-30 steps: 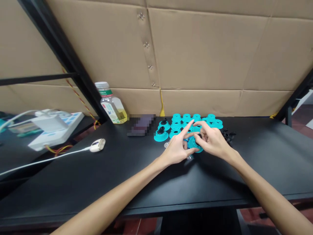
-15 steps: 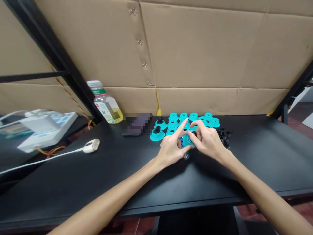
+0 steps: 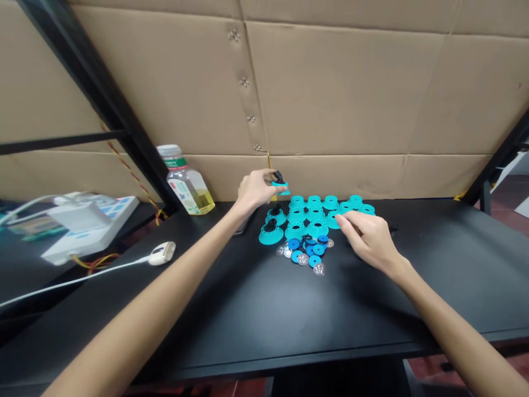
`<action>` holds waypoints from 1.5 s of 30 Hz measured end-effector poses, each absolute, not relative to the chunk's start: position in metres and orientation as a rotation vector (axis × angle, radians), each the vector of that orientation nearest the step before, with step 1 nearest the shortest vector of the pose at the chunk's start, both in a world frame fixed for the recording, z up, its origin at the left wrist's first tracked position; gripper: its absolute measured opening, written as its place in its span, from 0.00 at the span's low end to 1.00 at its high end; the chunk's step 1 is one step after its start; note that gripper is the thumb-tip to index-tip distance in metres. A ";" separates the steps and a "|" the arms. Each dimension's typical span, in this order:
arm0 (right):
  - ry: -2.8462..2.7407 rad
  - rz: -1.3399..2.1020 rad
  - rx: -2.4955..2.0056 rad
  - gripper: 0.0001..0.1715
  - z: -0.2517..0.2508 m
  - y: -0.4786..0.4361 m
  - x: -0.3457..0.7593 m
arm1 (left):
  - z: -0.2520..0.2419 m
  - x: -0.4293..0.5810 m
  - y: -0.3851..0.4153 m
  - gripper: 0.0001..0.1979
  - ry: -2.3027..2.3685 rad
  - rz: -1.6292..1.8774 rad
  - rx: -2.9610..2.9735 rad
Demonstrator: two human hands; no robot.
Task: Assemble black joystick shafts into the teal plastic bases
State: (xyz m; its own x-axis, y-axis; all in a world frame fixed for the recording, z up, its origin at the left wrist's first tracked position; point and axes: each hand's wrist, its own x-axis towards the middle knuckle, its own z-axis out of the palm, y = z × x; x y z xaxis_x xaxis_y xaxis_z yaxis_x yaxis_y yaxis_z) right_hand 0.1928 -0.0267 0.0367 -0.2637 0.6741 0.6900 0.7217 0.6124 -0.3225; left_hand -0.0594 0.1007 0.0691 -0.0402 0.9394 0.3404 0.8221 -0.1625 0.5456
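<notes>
Teal flanged part with black knob [image 3: 280, 186] is pinched in your left grip [image 3: 257, 190], held up off the tabletop [image 3: 289, 320], while your right grip [image 3: 367, 238] sits loose and empty just right of the rows of teal cups [image 3: 315, 214].

- The left arm [image 3: 157, 270] is stretching forward and up across the frame, its wrist bending gently.
- The left hand [image 3: 255, 190] is reaching highest, its fingertips [image 3: 269, 176] pinching closed, palm turned down.
- The right arm [image 3: 446, 325] is extending inward from the lower right corner.
- The right hand [image 3: 367, 237] is hovering low and open — palm down, its fingers [image 3: 345, 219] curving loosely forward.
</notes>
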 end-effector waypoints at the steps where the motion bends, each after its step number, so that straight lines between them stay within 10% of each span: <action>1: -2.007 -0.098 -1.097 0.25 0.037 -0.027 0.193 | 0.067 -0.062 0.110 0.31 1.952 0.927 2.033; 22: -2.052 -0.183 -1.120 0.31 0.034 -0.025 0.200 | 0.051 -0.063 0.163 0.37 2.233 0.183 2.108; 45: -2.058 -0.191 -1.157 0.31 0.036 -0.023 0.205 | 0.050 0.007 0.163 0.16 1.977 -0.075 2.442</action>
State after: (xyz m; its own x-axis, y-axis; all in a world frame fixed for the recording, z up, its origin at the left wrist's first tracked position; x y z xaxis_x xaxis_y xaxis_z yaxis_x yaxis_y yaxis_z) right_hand 0.2051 -0.0233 0.0359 -0.3066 0.6719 0.6742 0.7847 0.5793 -0.2205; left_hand 0.0074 0.1631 0.0505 0.2075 0.9776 -0.0362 0.9775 -0.2086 -0.0307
